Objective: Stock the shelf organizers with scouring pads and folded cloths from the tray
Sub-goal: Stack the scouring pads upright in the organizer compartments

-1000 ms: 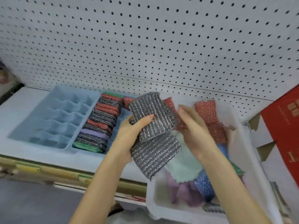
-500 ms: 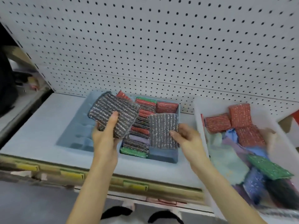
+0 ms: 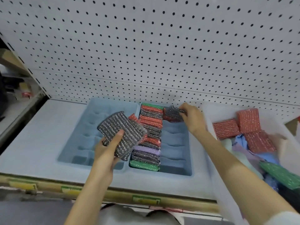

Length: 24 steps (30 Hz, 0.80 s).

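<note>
Since half a second ago, my right hand has carried its grey pad from the middle of the open column to its far end, close under the pegboard. My fingertips pinch that pad by its right edge, and it stands against a red pad in the blue organizer. Just left of those fingers runs the packed row of pads set on edge: green, red, grey and purple. Nearer me than my fingers, the slots of the open column hold nothing.

My left hand grips a second pad, also grey, with the thumb laid across its top and the fingers curled beneath. It tilts over the seam between the left organizer and the row, covering part of both.

Right of my right wrist sits the white tray. Red pads lie at its far end, pale cloths in the middle and a green pad nearer me. Both organizers rest on the shelf.
</note>
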Available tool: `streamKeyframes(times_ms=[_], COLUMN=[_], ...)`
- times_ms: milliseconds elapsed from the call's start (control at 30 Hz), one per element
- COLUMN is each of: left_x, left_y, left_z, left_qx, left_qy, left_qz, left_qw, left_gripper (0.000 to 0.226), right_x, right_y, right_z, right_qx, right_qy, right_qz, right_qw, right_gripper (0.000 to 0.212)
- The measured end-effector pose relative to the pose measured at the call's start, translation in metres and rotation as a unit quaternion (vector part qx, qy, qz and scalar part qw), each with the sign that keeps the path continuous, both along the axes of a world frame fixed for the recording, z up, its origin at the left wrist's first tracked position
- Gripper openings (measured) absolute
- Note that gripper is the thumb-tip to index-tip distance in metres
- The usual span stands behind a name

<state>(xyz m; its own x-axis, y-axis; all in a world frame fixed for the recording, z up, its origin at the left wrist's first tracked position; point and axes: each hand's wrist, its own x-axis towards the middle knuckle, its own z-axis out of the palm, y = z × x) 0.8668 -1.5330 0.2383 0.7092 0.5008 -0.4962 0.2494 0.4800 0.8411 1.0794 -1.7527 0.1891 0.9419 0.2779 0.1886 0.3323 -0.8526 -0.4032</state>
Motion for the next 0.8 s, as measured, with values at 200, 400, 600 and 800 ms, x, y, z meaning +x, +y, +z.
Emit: streamKeyframes(times_ms=[200, 400, 600, 800], left_x=[0.029, 0.057, 0.075, 0.088], left_y=[-0.007, -0.024, -0.030, -0.037], left_z=[-0.002, -0.003, -0.016, -0.024], left_qx=[-0.030, -0.043, -0.030, 0.025], left_qy=[-0.004, -0.036, -0.005, 0.000], left_qz=[-0.025, -0.074, -0.104, -0.150], left_qw=[0.999, 0.996, 0.994, 0.988], left_gripper=[0.034, 0.037, 0.058, 0.059], right_x=[0.007, 0.014, 0.017, -0.041], right_y=[0.014, 0.009, 0.008, 0.015], right_z=[-0.014, -0.035, -0.026, 0.053], right_qx=[-0.118, -0.108, 0.078, 0.398], right_qy=[-0.055, -0.029, 0.077, 0.310], right_qz=[0.035, 0.081, 0.008, 0.006], right_qw=[0.991, 0.990, 0.994, 0.863], right_gripper=[0.022, 0.026, 0.036, 0.009])
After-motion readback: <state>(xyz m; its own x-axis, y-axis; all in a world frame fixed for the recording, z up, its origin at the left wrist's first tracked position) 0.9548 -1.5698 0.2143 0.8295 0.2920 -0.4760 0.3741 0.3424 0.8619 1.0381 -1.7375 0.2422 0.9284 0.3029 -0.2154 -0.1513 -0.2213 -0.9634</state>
